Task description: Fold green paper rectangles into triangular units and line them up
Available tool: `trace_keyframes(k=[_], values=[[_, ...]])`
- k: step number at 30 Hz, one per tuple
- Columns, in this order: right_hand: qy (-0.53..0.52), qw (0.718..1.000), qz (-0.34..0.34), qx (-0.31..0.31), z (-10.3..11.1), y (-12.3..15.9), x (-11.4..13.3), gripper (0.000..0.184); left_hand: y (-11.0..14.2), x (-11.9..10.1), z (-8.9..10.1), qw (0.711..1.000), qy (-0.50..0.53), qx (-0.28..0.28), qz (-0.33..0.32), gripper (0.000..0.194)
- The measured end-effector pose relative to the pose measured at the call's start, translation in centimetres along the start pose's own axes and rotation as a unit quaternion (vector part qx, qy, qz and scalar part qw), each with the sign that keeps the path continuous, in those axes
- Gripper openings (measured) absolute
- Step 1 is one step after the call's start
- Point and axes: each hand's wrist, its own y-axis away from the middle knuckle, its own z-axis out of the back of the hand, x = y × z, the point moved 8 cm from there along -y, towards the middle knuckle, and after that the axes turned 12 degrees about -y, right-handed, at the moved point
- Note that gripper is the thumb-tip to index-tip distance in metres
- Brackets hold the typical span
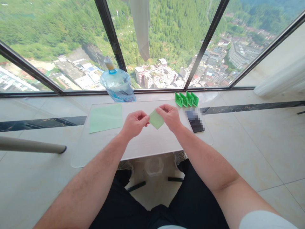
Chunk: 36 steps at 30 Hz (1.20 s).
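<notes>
A small light-green piece of folded paper [157, 121] is held up between both hands over the white table [147, 144], with one corner pointing down toward me. My left hand [136, 124] pinches its left corner between thumb and fingers. On the upper right edge, my right hand [169, 116] grips it, the thumb lying across the front. A larger light-green sheet of paper [106, 118] lies flat on the left part of the table. Several bright green folded paper pieces [186, 99] stand in a row at the far right edge.
A phone [197, 124], partly pixelated, lies at the table's right side. Beyond the table's back edge stands a large blue water jug [119, 83] by the window. A grey pole [33, 144] juts in from the left. My legs are under the table's front edge.
</notes>
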Motion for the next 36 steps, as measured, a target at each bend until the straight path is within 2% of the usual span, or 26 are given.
trace_keyframes(k=[3, 6, 14, 21, 28, 36], values=[[0.003, 1.0, 0.006, 0.005, -0.1, -0.1, 0.0, 0.028, 0.1, 0.0, 0.1, 1.0, -0.008, -0.011, -0.012, 0.016], [-0.01, 1.0, 0.006, -0.02, 0.2, -0.1, 0.0, 0.027, 0.1, 0.0, 0.0, 1.0, -0.012, -0.008, -0.023, 0.016], [-0.005, 0.998, 0.007, -0.055, 0.5, 0.1, 0.2, 0.027, 0.1, -0.5, -0.4, 1.0, 0.012, 0.003, -0.008, 0.018], [-0.037, 0.999, -0.029, 0.014, 0.2, -0.3, -0.3, 0.03, 0.1, 0.2, 0.3, 1.0, 0.0, -0.026, -0.006, 0.015], [0.023, 1.0, -0.018, -0.006, 0.9, -0.5, 0.1, 0.03, 0.1, 0.0, 0.7, 0.997, -0.067, -0.039, 0.002, 0.014], [0.062, 0.997, -0.026, 0.022, 1.3, -0.7, 0.1, 0.028, 0.0, 0.4, 1.6, 0.994, -0.076, -0.081, 0.005, 0.015]])
